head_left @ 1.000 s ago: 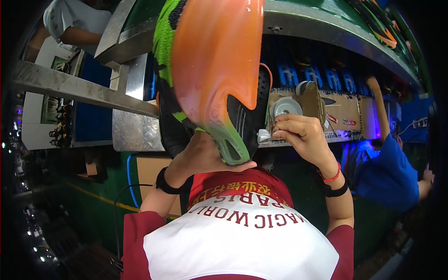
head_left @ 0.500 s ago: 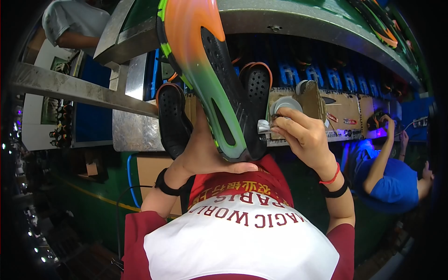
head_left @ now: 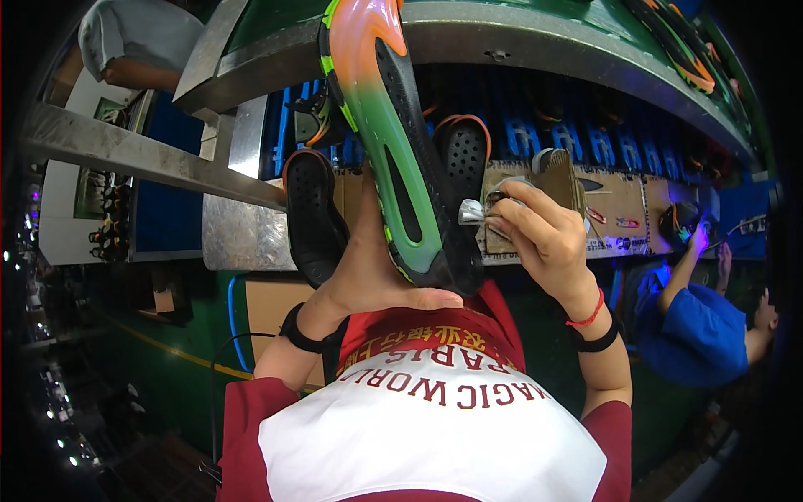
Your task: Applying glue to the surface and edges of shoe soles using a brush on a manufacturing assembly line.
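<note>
My left hand (head_left: 372,272) is closed around the heel end of a long shoe sole (head_left: 368,109), orange fading to green with a black side. The sole's bottom is turned up toward me and its far end points away; the fingers beneath it are hidden. Close to the sole's right edge, my right hand (head_left: 548,238) pinches a small whitish wad (head_left: 472,212), which looks like folded cloth. The wad is just short of the black side; whether it touches, I cannot tell. Behind the right fingers, a pale round cup is mostly covered.
Black perforated soles stand at left (head_left: 314,209) and behind the held one (head_left: 465,155). A cardboard piece (head_left: 562,180) stands on the bench beside the cup. A metal rail (head_left: 493,42) crosses above blue holders (head_left: 565,138). At right a person in blue (head_left: 694,330) works.
The held sole has swung slightly right at its far end and tilted. My right hand has shifted a little up and left with the wad. The person at right has leaned and moved their arms.
</note>
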The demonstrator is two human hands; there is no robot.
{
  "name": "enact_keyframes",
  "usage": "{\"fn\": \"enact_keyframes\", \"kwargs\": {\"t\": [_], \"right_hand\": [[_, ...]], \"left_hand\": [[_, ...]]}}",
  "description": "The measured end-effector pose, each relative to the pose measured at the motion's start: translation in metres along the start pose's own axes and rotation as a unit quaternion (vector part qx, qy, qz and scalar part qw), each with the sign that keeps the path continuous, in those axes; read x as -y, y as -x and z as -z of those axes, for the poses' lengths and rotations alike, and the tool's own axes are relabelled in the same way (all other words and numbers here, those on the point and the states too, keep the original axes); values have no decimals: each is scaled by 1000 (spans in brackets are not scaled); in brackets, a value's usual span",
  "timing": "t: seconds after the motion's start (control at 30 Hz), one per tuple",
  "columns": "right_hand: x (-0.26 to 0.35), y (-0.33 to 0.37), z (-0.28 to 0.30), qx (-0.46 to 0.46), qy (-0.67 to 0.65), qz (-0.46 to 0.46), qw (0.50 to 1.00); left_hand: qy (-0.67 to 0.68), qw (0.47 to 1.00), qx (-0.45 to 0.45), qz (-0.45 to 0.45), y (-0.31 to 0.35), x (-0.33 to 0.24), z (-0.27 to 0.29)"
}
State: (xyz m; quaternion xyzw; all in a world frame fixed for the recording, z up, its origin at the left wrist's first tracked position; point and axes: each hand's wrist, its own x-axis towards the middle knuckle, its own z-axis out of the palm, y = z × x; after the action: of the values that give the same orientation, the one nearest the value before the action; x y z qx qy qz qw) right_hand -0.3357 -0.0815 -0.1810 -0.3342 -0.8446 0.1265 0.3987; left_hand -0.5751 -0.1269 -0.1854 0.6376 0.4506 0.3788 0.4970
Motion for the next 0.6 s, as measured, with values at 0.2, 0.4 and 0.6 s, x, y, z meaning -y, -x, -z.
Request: {"fn": "enact_keyframes", "kwargs": {"t": [0.2,0.4,0.6], "right_hand": [[0,-6,0,-24,11,6,1000],[-1,-11,1,-42,8,4,999],[4,-9,12,-85,-46,-82,992]], "left_hand": [[15,1000,9,-4,-1,0,0],[20,1000,6,-8,4,8,-2],[-224,961,66,-147,0,12,0]]}}
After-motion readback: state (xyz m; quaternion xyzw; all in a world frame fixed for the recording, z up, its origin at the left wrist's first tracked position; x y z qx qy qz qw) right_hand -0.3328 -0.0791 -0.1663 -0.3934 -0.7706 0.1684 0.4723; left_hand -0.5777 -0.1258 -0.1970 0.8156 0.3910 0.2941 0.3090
